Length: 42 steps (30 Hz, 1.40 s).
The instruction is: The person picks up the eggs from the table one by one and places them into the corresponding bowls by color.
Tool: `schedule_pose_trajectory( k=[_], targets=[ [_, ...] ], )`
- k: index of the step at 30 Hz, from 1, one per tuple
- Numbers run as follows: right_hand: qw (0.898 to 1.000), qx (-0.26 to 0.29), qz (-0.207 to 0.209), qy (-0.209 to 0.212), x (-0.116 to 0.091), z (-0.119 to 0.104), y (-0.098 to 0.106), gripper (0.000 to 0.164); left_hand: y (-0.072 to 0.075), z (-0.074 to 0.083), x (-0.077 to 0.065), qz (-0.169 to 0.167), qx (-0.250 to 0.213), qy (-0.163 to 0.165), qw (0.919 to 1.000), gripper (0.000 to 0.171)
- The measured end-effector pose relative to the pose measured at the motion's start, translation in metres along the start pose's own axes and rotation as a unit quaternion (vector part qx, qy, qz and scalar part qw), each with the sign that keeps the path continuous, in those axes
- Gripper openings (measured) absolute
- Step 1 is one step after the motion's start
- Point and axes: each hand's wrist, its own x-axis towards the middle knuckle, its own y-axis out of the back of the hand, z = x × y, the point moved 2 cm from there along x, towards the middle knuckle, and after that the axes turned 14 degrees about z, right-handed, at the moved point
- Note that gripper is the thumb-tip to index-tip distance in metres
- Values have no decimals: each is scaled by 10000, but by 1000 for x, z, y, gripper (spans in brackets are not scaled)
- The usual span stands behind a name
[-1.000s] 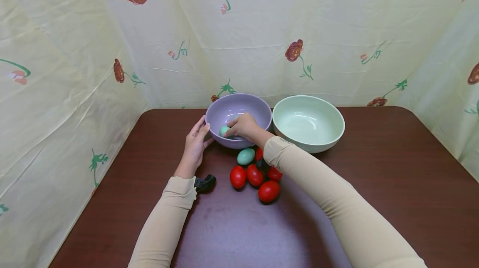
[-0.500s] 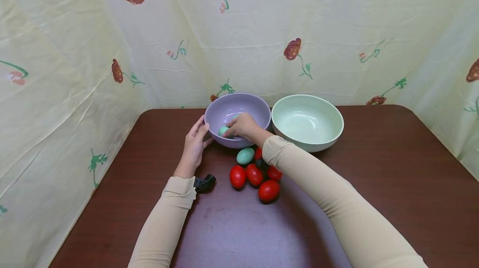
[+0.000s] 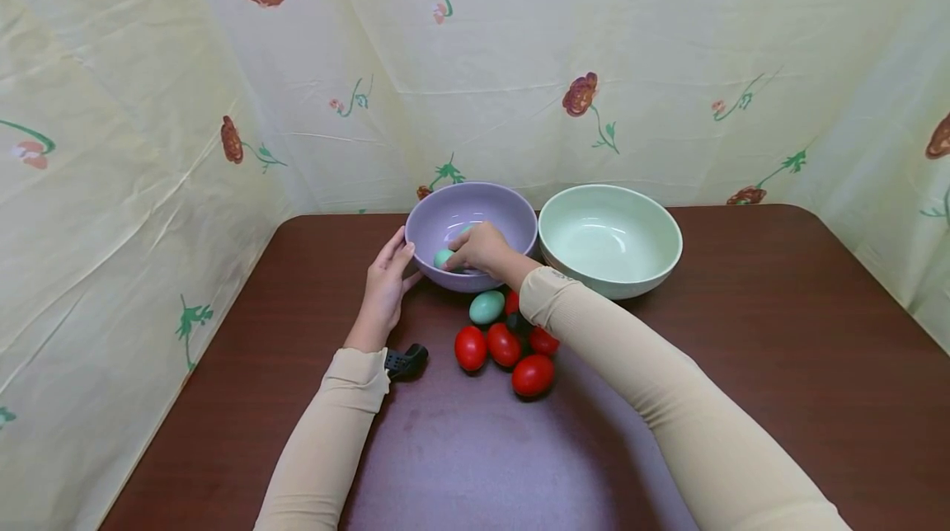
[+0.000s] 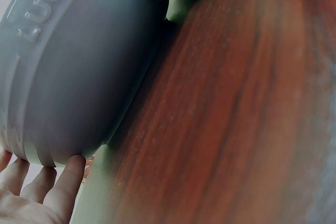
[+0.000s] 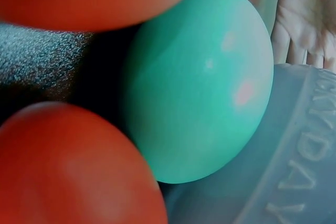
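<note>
My right hand (image 3: 482, 251) reaches into the purple bowl (image 3: 512, 213), fingers bent down and pinching a mint-green egg (image 3: 441, 258) near the bottom. Behind the knuckles, part of another green egg (image 3: 466, 228) shows in the bowl. At the bowl's left side, my left hand (image 3: 384, 288) rests against the wall with extended fingers. In the left wrist view those fingers (image 4: 65, 187) touch the outer wall, which bears raised letters. Another green egg (image 3: 486, 307) lies on the table just in front of the bowl, large in the right wrist view.
A pale green bowl (image 3: 612, 242) stands right beside the purple one. Several red eggs (image 3: 533, 376) lie grouped on the dark brown table (image 3: 779, 350), partly under my right wrist. A black wrist camera (image 3: 406, 362) sits at the left cuff. A flowered curtain (image 3: 482, 61) hangs behind.
Both hands and the eggs keep their places. Only the head view has shifted very slightly.
</note>
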Motion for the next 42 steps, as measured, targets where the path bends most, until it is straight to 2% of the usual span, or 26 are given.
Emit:
schedule_pose_trajectory(
  k=[7,14,19,26,34,42],
  targets=[
    [9998,194,7,-6,-2,-2,1,42,1,1,0,-19,-1,-13,10000,57],
    [9959,594,679,-93,0,1,4,41,1,-3,1,57,-70,14,10000,56],
    [9934,587,987,39,-7,3,20,39,-1,-3,-1,68,-113,31,9999,55],
    [9914,942,878,232,-27,5,49,39,-2,-1,-2,47,8,8,10000,56],
    [9903,1256,560,215,-58,13,80,41,-1,-2,1,5,34,-17,10000,57],
    [9892,1335,558,227,-78,30,97,44,0,-3,1,68,-18,10,10000,56]
  ],
)
